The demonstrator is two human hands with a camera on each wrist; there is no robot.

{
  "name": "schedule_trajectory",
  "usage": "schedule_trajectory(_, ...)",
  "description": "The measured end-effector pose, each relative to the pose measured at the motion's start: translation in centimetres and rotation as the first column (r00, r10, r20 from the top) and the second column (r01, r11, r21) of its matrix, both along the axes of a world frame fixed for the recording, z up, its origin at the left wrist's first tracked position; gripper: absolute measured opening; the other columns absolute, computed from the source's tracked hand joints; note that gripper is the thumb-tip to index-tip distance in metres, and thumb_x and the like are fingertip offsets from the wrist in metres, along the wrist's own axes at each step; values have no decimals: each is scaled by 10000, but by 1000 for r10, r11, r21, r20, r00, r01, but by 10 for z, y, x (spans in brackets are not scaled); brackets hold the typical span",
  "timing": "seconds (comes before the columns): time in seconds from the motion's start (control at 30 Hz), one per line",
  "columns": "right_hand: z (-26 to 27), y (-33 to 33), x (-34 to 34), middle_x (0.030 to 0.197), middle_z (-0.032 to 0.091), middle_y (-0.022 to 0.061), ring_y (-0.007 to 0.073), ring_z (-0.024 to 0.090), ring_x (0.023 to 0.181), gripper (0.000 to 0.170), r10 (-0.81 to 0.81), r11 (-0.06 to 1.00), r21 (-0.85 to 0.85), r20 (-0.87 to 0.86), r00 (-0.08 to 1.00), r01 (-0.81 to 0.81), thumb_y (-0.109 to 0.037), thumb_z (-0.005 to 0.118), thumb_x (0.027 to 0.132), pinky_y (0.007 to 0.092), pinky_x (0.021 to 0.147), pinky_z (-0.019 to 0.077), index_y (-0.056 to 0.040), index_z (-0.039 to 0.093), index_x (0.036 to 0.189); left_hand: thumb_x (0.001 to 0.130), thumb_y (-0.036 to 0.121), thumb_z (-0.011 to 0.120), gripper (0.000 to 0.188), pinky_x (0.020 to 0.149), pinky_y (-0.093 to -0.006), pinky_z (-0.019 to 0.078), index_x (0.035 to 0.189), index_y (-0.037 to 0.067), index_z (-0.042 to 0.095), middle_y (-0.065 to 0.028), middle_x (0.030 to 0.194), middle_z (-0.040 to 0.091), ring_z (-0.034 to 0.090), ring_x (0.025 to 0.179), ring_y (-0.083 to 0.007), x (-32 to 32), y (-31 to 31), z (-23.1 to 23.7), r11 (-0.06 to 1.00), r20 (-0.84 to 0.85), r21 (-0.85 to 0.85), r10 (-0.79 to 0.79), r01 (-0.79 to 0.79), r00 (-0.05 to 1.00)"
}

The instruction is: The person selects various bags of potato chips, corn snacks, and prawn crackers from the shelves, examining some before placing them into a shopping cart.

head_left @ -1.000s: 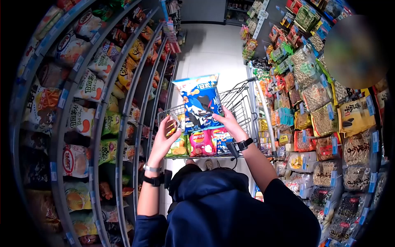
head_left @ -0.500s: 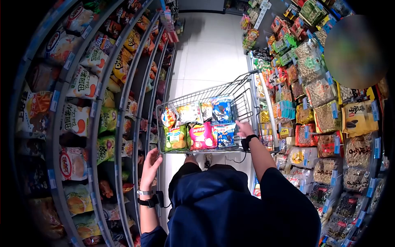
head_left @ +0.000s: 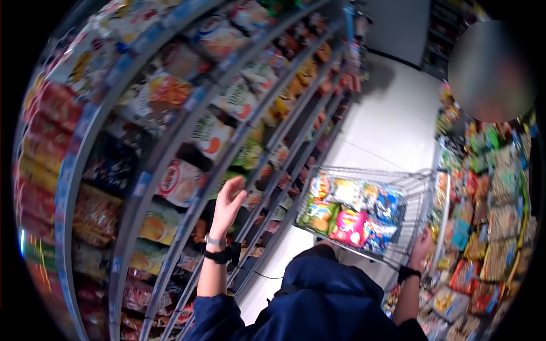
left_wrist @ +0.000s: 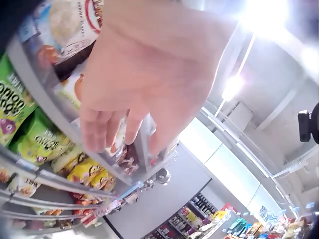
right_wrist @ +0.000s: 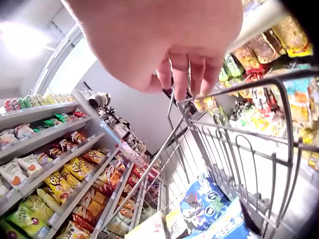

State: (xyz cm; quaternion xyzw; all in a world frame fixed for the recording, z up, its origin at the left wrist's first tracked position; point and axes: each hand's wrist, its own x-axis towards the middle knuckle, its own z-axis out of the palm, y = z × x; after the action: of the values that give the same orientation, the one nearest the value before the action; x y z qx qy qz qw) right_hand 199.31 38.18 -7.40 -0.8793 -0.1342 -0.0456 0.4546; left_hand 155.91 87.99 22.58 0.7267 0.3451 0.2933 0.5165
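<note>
loading seems well along: at least six glossy, puffed plastic snack bags (head_left: 352, 220) lie in two rows in the grey wire shopping cart (right_wrist: 289, 124); whether more are left i cannot tell. the bags look plump and unopened, in green, bright pink, white and blue. the left hand (head_left: 228, 203), loosely bent, holds nothing, near the grey metal shelves (left_wrist: 37, 87); the relaxed right hand (head_left: 421, 250) is at the cart's edge, contact unclear.
</note>
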Motion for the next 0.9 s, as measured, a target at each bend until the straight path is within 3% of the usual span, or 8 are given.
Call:
schedule_trajectory(0.07,50,3,-11,1245,575,214,409,496,1191,361,-23,980,-185,287,958,79,-37,584,815,490,1084,334,22,585,1171,942,84,616,368,988,-305,453,1294,-1,548,-70,1226,603,557,1168,-156,2,23,34,977,84,191,85,-99,993)
schedule_trajectory(0.27,34,-18,-34,1510,364,228,418,233,1451,584,-86,899,-410,179,980,154,-61,608,852,501,1187,180,-53,430,1408,933,97,648,390,1047,-338,410,1291,2,526,-112,1263,580,550,1181,-208,-15,117,152,625,474,571,280,-533,835)
schedule_trajectory(0.57,28,0,-31,1515,332,240,422,214,1452,658,-72,933,-330,213,974,141,-15,563,842,530,1197,147,-26,347,1463,862,247,773,592,929,-314,466,1317,-24,508,-115,1177,623,581,1089,-180,-12,228,245,794,591,175,388,-582,707)
schedule_trajectory(0.67,30,9,-26,1510,336,234,438,230,1440,669,-42,970,-226,211,977,91,-4,556,816,533,1181,176,-31,361,1456,869,276,755,503,847,-298,500,1264,7,600,-87,1209,649,617,1054,-168,1,273,236,732,303,167,599,-660,741)
schedule_trajectory(0.77,35,22,-19,1509,337,227,434,229,1441,663,6,969,-243,183,983,40,10,556,818,522,1181,187,-31,366,1452,834,53,717,216,771,-283,532,1044,10,687,-35,979,721,671,873,-143,57,185,245,719,111,679,102,-151,989)
schedule_trajectory(0.8,34,27,-16,1496,363,221,419,267,1429,654,17,972,-234,215,976,35,16,570,820,517,1181,199,-26,378,1444,773,11,746,187,774,-310,529,952,37,697,-66,937,721,686,856,-191,77,151,245,601,10,797,92,-64,996)
schedule_trajectory(0.83,41,36,-16,1496,363,221,419,267,1429,654,13,971,-237,209,978,38,16,570,820,517,1181,199,-26,378,1444,703,45,785,221,781,-351,517,910,68,710,-90,898,714,678,849,-261,91,129,245,219,-122,971,93,100,988)
schedule_trajectory(0.9,67,64,-12,1472,407,212,394,322,1411,660,38,996,-89,166,985,-23,9,593,814,500,1185,204,-25,388,1440,734,47,750,167,811,-379,500,892,29,703,-101,897,718,679,875,-298,116,73,239,98,-210,972,-50,214,976)
